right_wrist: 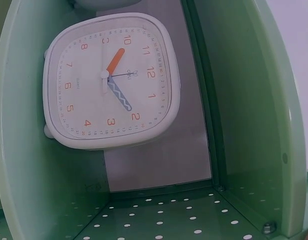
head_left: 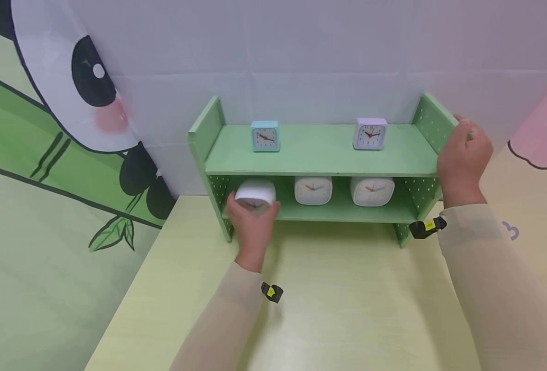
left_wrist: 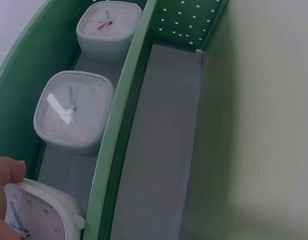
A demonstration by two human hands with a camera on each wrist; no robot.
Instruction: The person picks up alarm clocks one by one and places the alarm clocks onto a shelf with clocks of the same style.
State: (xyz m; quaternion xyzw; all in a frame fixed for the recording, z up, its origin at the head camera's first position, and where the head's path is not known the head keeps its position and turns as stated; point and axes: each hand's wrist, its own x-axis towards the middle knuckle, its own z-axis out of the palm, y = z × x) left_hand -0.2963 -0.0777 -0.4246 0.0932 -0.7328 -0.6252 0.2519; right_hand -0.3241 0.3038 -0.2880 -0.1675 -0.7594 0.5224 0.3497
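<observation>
At the left end of the green shelf's lower level, my left hand [head_left: 254, 226] grips a white rounded alarm clock [head_left: 256, 190] between thumb and fingers. The clock tilts, its face angled downward in the head view. In the left wrist view part of that clock's face [left_wrist: 36, 215] shows beside the fingers. My right hand [head_left: 465, 154] is at the shelf's right side panel [head_left: 433, 121], its fingers curled at the panel's edge. Two more white clocks stand on the lower level, a middle clock [head_left: 313, 190] and a right clock [head_left: 372, 191]. The right wrist view shows a clock face [right_wrist: 111, 80] closely.
On the upper board [head_left: 317, 154] stand a small blue square clock [head_left: 265, 136] and a small lilac square clock [head_left: 370, 134]. The shelf rests on a pale wooden table [head_left: 329, 299]. Behind it hangs a cloth [head_left: 301, 51] with a cartoon print.
</observation>
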